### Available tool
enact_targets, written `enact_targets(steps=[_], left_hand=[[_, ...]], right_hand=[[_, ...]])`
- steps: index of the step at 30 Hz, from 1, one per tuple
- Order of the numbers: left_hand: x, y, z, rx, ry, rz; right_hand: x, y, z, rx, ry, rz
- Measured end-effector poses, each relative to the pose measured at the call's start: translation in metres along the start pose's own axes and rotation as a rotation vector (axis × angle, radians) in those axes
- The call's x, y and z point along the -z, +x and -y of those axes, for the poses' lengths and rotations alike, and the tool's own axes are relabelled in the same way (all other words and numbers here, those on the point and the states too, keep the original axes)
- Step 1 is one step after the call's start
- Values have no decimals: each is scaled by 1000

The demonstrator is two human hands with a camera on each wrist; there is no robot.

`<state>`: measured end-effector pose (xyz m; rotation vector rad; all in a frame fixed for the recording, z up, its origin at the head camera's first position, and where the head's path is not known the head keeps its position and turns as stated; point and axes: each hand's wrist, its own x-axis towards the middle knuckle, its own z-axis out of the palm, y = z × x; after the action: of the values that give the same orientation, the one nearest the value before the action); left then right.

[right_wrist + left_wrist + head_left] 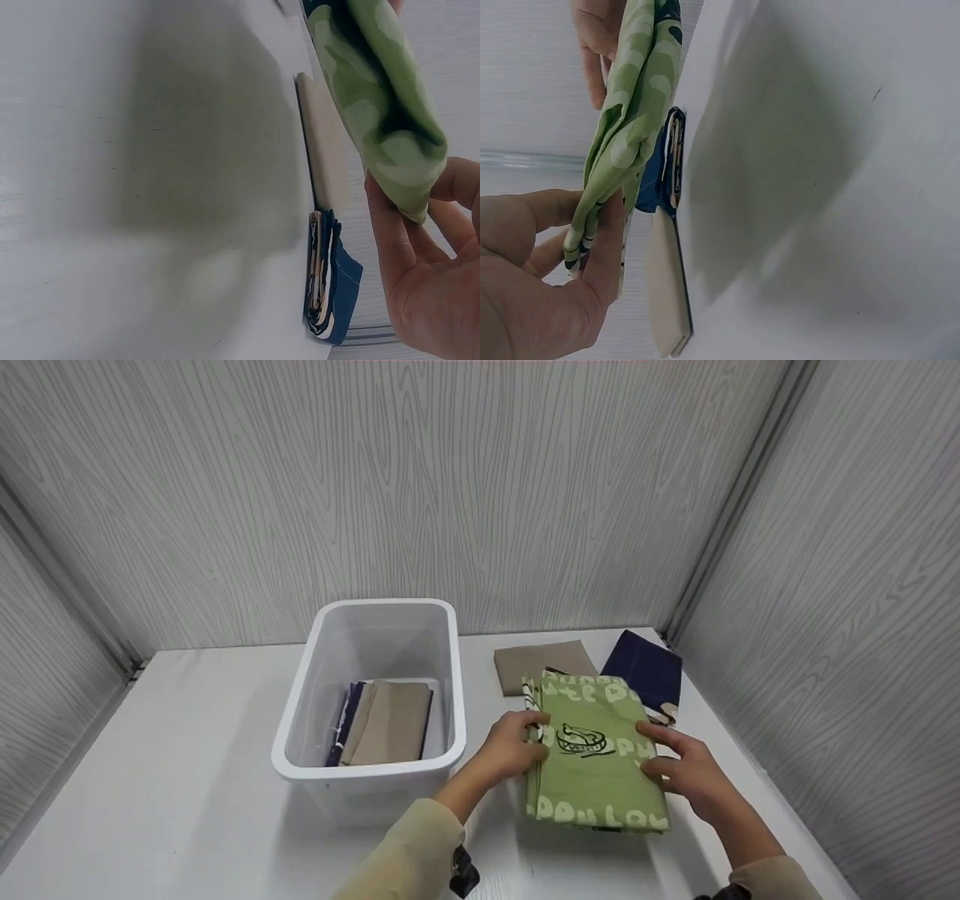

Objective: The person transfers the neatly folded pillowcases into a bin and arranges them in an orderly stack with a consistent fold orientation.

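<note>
Between my two hands is a folded green cloth (600,780) with pale lettering and a black line drawing, raised above the white table. My left hand (514,746) pinches its left edge, the thumb on one face and fingers on the other. On the opposite edge my right hand (686,769) grips it the same way. Both wrist views show the folded layers edge-on, the green cloth (626,135) clear of the tabletop with a shadow below. Behind it lie a folded beige cloth (536,660) and a folded navy cloth (649,671), partly covered by the green one in the head view.
A white plastic bin (461,720) stands left of my hands. Inside it, folded beige cloth (390,724) and navy cloth (345,724) stand side by side toward the front. Grey wood-grain panels (390,495) enclose the white table (187,780) at the back and both sides.
</note>
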<state>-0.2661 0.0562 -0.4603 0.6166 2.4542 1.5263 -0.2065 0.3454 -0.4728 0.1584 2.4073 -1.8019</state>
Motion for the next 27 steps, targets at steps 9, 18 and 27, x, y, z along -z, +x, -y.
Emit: enact_targets(steps=[9,18,27], left_hand=[[3,0,-5,5,-29,1],[8,0,-9,-18,-24,-3],[10,0,-14,-38,-1,2]], right_hand=[[0,-1,7,5,13,-3],[1,-2,15,25,8,-9],[4,-4,21,36,15,-4]])
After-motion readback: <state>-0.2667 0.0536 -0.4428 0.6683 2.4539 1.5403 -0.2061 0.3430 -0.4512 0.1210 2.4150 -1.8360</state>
